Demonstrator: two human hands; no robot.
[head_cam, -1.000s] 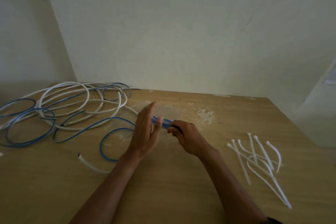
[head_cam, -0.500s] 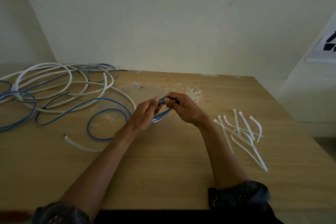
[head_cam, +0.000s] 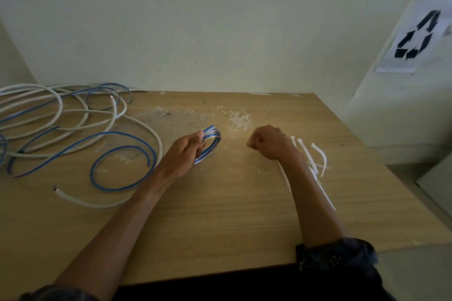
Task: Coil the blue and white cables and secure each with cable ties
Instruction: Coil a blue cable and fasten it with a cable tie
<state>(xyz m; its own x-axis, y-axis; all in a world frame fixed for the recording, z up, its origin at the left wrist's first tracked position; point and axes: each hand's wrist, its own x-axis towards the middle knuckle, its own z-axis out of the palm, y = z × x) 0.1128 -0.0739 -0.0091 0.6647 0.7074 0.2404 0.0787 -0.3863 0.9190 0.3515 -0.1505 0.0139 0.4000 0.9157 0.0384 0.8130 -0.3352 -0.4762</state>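
My left hand (head_cam: 184,151) grips a small coil of blue cable (head_cam: 210,142) just above the wooden table (head_cam: 220,215). The rest of the blue cable (head_cam: 122,166) trails left in loose loops, tangled with the white cable (head_cam: 80,115) at the table's far left. One white cable end (head_cam: 56,190) lies near the front left. My right hand (head_cam: 267,142) is a curled fist holding nothing that I can see, right beside several white cable ties (head_cam: 315,156). My right forearm covers part of the ties.
A wall runs along the table's far edge. White scuffs (head_cam: 238,118) mark the wood at the back centre. At the right, a paper sheet with a recycling sign (head_cam: 415,36) hangs on a pale surface. The table's right edge drops off beyond the ties.
My right hand let go of the blue coil and moved right toward the cable ties. My left hand now holds the coil alone. The view tilted down.
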